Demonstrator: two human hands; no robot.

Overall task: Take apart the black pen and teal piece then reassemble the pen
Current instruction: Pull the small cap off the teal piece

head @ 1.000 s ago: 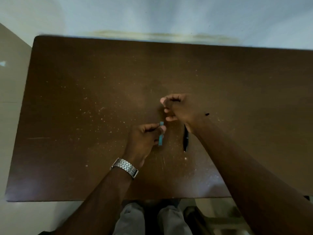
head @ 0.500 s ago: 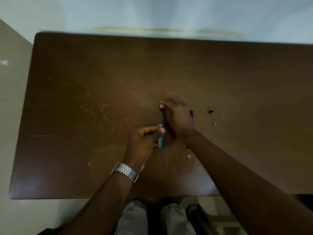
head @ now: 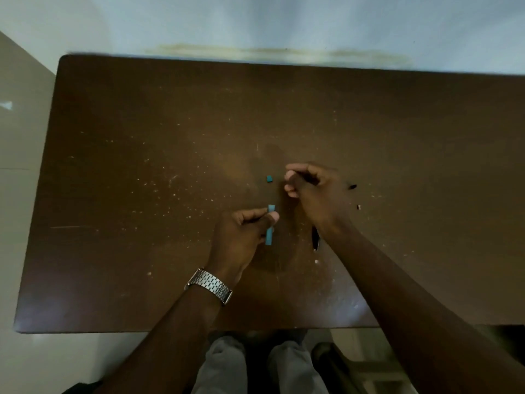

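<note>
My left hand (head: 244, 233) pinches a long teal piece (head: 270, 236) between thumb and fingers, holding it upright just above the brown table (head: 127, 194). A small teal cap (head: 269, 179) lies loose on the table beyond it. My right hand (head: 311, 189) hovers to the right of the cap with its fingers curled; whether it holds anything is hidden. The black pen body (head: 315, 238) lies on the table, partly covered by my right wrist. A small black part (head: 353, 186) and a tiny dark part (head: 358, 207) lie to the right of my right hand.
The table carries pale specks and scratches. A pale wall runs along its far edge, and the floor shows at the left. My knees and a dark stool frame sit below the near edge.
My right hand has lifted off the table and a small teal cap now lies where it pressed. My left hand still holds the long teal piece in the same place.
</note>
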